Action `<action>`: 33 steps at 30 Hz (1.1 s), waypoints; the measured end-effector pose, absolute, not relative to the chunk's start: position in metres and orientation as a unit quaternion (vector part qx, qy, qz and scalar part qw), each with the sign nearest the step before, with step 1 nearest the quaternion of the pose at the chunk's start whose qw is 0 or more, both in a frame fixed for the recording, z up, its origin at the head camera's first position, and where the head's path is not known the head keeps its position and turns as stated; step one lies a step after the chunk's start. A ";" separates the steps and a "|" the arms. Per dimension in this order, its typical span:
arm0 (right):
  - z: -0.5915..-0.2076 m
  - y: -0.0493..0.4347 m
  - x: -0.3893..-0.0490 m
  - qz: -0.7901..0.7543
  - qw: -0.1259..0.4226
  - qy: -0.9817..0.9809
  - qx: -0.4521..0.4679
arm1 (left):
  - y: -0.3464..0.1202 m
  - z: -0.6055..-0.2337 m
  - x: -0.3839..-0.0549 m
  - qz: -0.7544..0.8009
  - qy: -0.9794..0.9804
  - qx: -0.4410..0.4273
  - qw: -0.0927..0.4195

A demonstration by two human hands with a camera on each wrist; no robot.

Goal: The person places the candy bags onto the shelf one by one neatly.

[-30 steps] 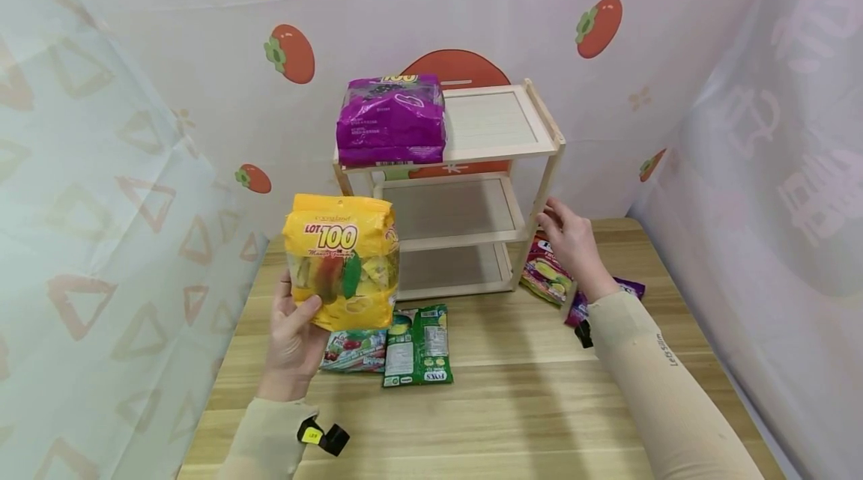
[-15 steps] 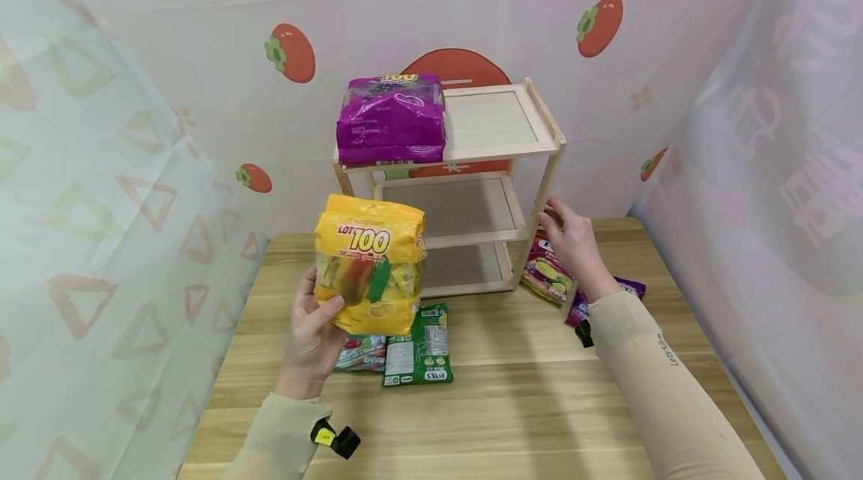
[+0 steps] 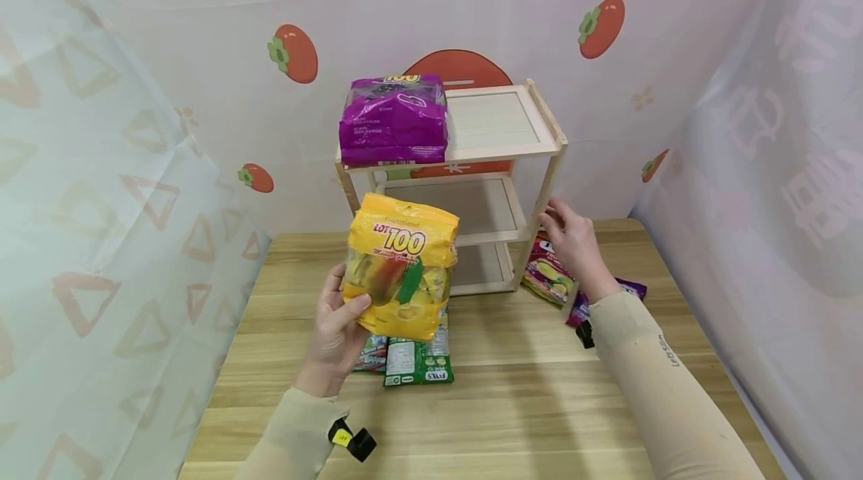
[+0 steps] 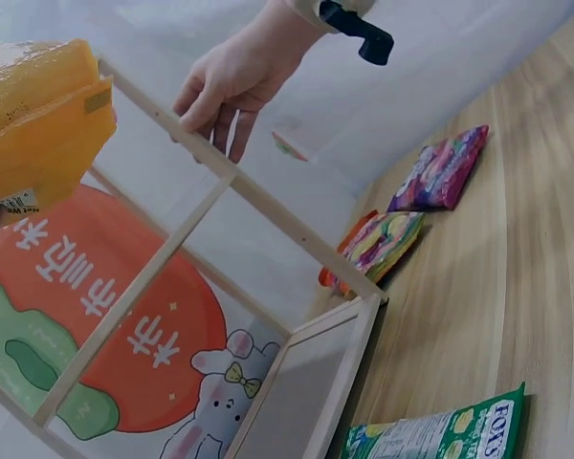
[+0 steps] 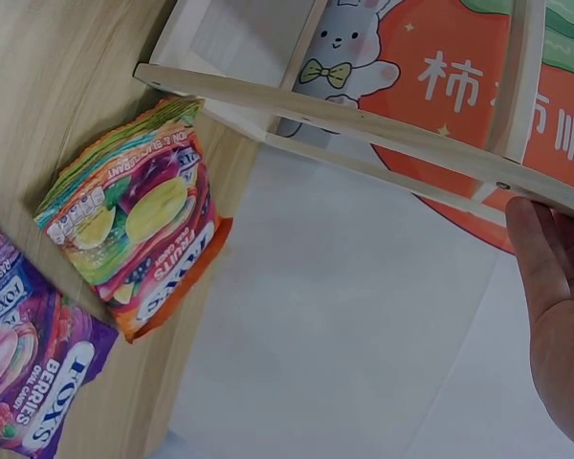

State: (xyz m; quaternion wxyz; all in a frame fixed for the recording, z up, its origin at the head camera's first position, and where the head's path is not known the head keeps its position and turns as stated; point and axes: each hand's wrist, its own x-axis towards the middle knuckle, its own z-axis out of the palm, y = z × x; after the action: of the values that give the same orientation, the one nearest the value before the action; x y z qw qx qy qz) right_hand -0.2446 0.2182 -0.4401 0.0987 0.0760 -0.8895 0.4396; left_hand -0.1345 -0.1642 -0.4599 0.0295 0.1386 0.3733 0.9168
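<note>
My left hand (image 3: 337,341) holds up a yellow bag of mango gummies (image 3: 404,274) by its lower left side, thumb on the front. The bag hangs upright in front of the wooden shelf rack (image 3: 502,120), hiding part of its lower tiers. On the rack's top tier, at the left, sits a purple gummy bag (image 3: 393,124). My right hand (image 3: 576,244) is at the rack's right front post (image 4: 268,206), its loosely extended fingers touching the wood.
A green candy packet (image 3: 419,368) and a teal one (image 3: 372,354) lie before the rack, partly hidden by the yellow bag. To the right of the rack lie a multicoloured fruit candy packet (image 5: 143,215) and a purple berries packet (image 5: 48,373) on the wooden table (image 3: 499,420).
My left hand has carried the yellow bag rightward, from left of the rack to in front of it, tilting it slightly. The right hand stays at the post.
</note>
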 end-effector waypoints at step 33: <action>-0.441 0.218 -0.244 0.429 0.105 -0.894 0.077 | -0.104 -0.443 -0.137 0.902 0.393 0.159 0.084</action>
State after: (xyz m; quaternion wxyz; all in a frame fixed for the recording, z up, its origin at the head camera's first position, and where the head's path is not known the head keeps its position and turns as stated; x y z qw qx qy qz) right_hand -0.2443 0.2182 -0.4409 0.1050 0.0770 -0.8938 0.4292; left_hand -0.1375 -0.1035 -0.4428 0.0838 0.1589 0.3935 0.9016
